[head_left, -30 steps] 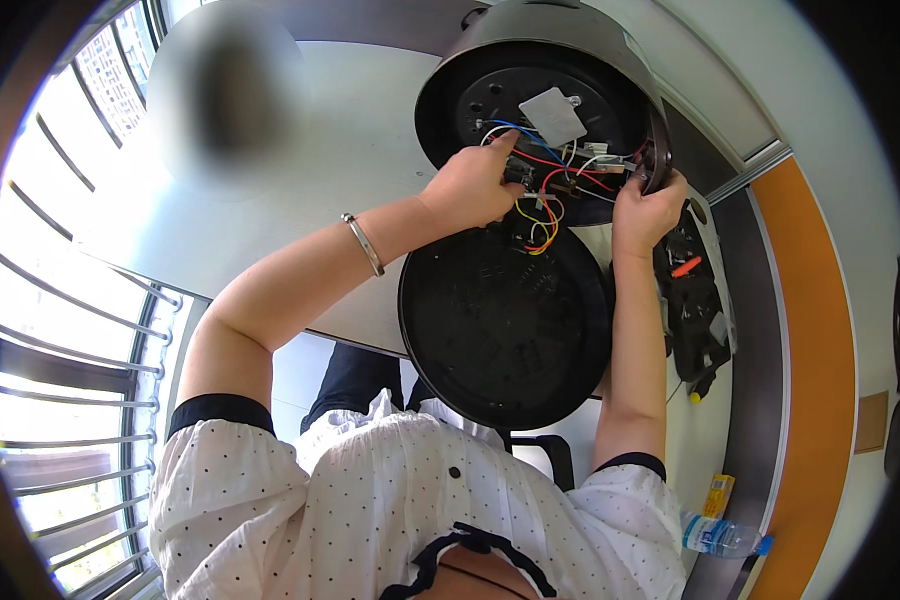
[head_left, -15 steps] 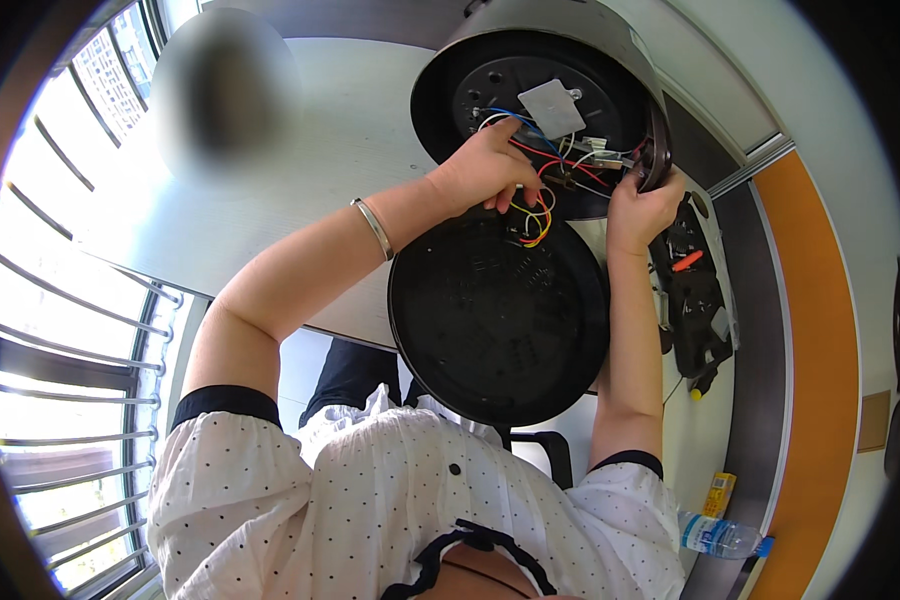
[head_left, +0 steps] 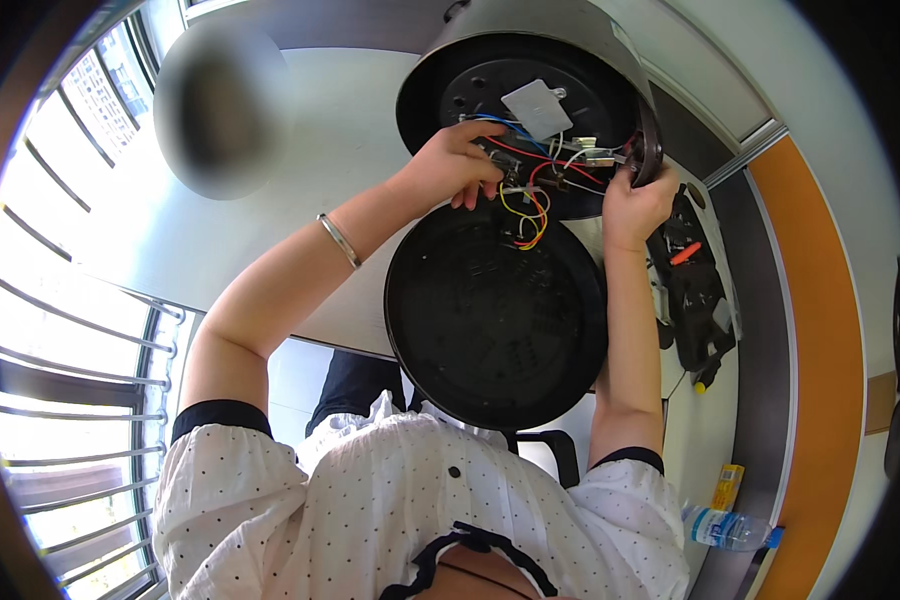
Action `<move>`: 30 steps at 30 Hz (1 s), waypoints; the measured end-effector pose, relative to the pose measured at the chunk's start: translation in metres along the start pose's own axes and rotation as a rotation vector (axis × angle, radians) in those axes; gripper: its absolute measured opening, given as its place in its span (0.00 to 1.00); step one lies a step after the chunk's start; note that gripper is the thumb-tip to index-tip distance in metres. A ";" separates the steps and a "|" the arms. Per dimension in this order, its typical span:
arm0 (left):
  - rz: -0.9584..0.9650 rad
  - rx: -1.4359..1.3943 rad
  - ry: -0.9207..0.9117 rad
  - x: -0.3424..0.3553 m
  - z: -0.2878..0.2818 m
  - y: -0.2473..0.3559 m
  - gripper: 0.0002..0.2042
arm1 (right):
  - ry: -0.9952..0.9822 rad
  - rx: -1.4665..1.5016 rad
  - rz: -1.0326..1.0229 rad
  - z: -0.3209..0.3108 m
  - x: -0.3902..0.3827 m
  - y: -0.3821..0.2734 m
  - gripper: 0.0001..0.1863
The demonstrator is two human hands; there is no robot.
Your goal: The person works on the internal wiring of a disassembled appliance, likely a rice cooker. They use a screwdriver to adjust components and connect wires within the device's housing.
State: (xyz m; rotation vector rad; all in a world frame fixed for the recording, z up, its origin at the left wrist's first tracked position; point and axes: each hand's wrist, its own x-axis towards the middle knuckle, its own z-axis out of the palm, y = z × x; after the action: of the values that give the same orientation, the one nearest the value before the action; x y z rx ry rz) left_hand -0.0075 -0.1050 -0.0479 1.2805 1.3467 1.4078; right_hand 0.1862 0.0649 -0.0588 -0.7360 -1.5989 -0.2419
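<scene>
A round appliance body [head_left: 470, 60] lies on its side on the white table [head_left: 310, 140], its open underside showing a grey plate and coloured wires [head_left: 530, 195]. A black round bottom cover [head_left: 495, 315] leans below it, still tied to it by the wires. My left hand [head_left: 455, 160], a bracelet on its wrist, has its fingers pinched among the wires and connectors inside the opening. My right hand [head_left: 635, 205] grips the right rim of the appliance body.
A black tool pouch [head_left: 695, 290] with a red-handled tool lies to the right on the table. A plastic bottle [head_left: 725, 525] and a small yellow item [head_left: 727, 487] sit at the lower right. Window bars [head_left: 60, 330] run along the left. A blurred round shape [head_left: 220, 95] is upper left.
My left hand has shifted a little left and up inside the opening, among the wires. The black cover has swung slightly left. My right hand stays on the rim.
</scene>
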 end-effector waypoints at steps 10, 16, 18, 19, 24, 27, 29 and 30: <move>-0.028 -0.147 -0.022 -0.007 0.003 0.003 0.32 | 0.031 -0.011 -0.040 -0.002 0.001 -0.004 0.15; -0.024 -0.281 0.009 0.000 -0.003 0.000 0.30 | 0.018 -0.029 -0.041 -0.007 0.003 -0.014 0.19; -0.033 -0.285 0.035 0.002 -0.002 0.001 0.29 | 0.010 -0.062 -0.063 -0.008 0.004 -0.016 0.21; -0.026 -0.302 0.029 0.002 -0.001 0.001 0.28 | 0.004 -0.089 -0.060 -0.011 0.006 -0.019 0.22; -0.024 -0.360 0.014 0.004 -0.005 -0.002 0.26 | -0.010 -0.203 -0.112 -0.015 0.011 -0.020 0.26; -0.001 -0.367 0.032 0.003 -0.002 -0.002 0.25 | 0.025 -0.170 -0.162 -0.012 0.011 -0.013 0.25; 0.020 -0.338 0.047 0.002 0.001 -0.003 0.25 | 0.051 -0.144 -0.188 -0.009 0.012 -0.009 0.25; 0.031 -0.324 0.054 0.002 0.002 -0.003 0.25 | 0.064 -0.131 -0.202 -0.008 0.012 -0.008 0.24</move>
State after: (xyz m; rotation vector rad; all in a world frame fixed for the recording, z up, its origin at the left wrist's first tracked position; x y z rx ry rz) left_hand -0.0058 -0.1027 -0.0506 1.0585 1.0824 1.6155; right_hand 0.1881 0.0584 -0.0437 -0.6599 -1.6079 -0.5160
